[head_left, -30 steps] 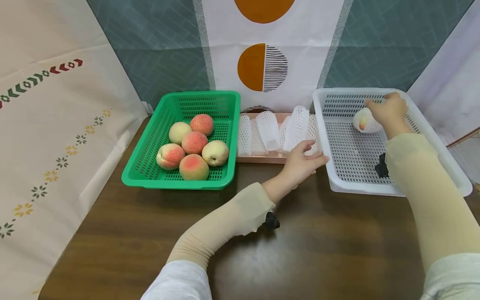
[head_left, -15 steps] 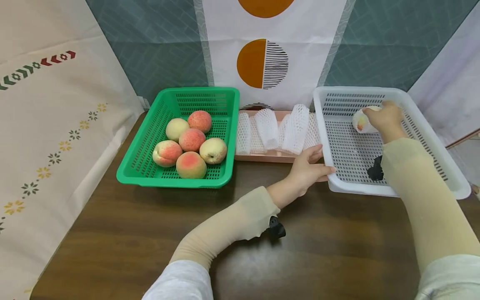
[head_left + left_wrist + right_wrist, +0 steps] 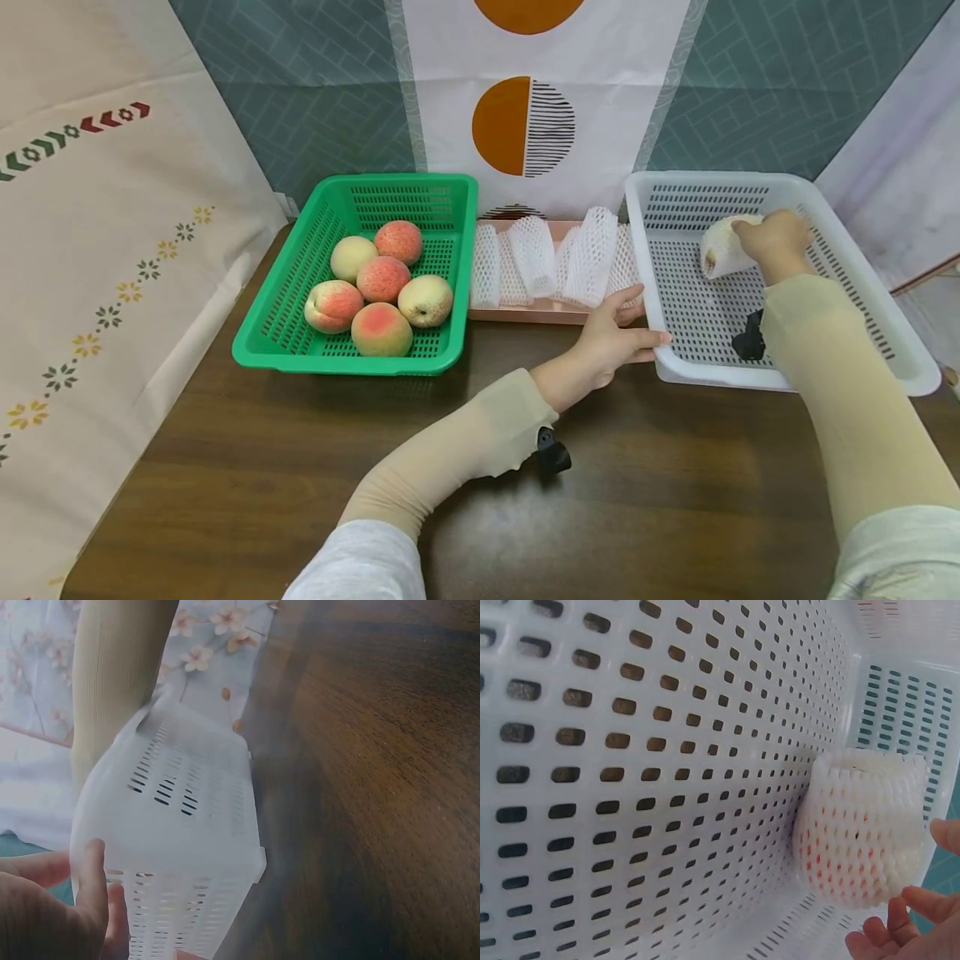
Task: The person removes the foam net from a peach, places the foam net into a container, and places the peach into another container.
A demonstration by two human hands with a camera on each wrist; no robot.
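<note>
A peach in a white foam net (image 3: 726,248) lies in the back part of the white basket (image 3: 701,372). My right hand (image 3: 777,240) holds the netted peach from its right side. In the right wrist view, fingertips press against the foam net (image 3: 855,825), whose open end shows, with red skin through the mesh. At the basket's front left corner rests my left hand (image 3: 606,342), thumb on the rim and the other fingers extended along the outer side. The left wrist view has these fingers (image 3: 93,881) touching the basket wall (image 3: 187,825).
A green basket (image 3: 330,364) with several bare peaches (image 3: 382,330) stands on the left of the brown table (image 3: 300,467). Between the baskets, a pink tray (image 3: 536,316) bears several foam nets (image 3: 592,258). Patterned cloths hang behind and at the sides.
My left hand has moved slightly right onto the white basket's corner. My right hand has come down onto the netted peach and turned it, so the net's open end now faces front left.
</note>
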